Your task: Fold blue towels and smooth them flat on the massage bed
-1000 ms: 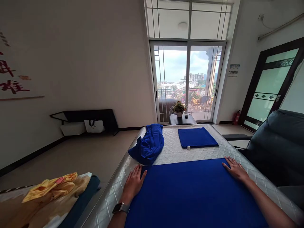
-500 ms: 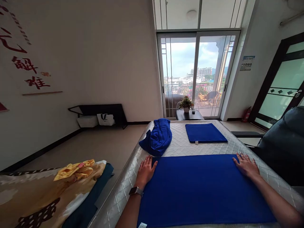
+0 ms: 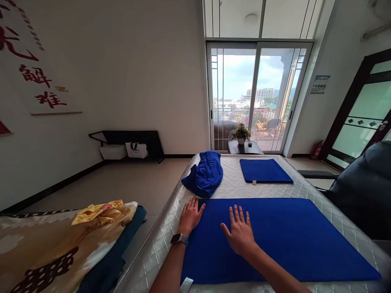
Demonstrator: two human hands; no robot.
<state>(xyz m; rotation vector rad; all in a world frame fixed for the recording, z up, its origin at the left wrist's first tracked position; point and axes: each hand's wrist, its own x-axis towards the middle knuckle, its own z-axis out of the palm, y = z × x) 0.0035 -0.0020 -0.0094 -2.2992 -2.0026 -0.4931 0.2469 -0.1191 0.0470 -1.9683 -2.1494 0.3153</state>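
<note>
A large blue towel (image 3: 284, 240) is spread flat on the quilted mattress (image 3: 159, 240), a white tag at its near left corner. My left hand (image 3: 191, 213) lies flat on the towel's far left corner, fingers stretched out, a watch on the wrist. Over the towel's left middle is my right hand (image 3: 240, 230), open with fingers spread; whether it touches the cloth I cannot tell. Beyond my left hand sits a crumpled blue towel (image 3: 206, 175). A neatly folded blue towel (image 3: 265, 171) lies at the far right of the mattress.
At the lower left is a patterned blanket (image 3: 45, 252) with a yellow cloth (image 3: 99, 212) on top. A dark armchair (image 3: 363, 187) stands on the right. Behind the mattress, a small table (image 3: 246, 150) holds a potted plant (image 3: 241, 134) before the sliding glass door.
My right hand has moved left from the towel's far right corner to its left middle. My left hand stays at the far left corner. The view has shifted slightly.
</note>
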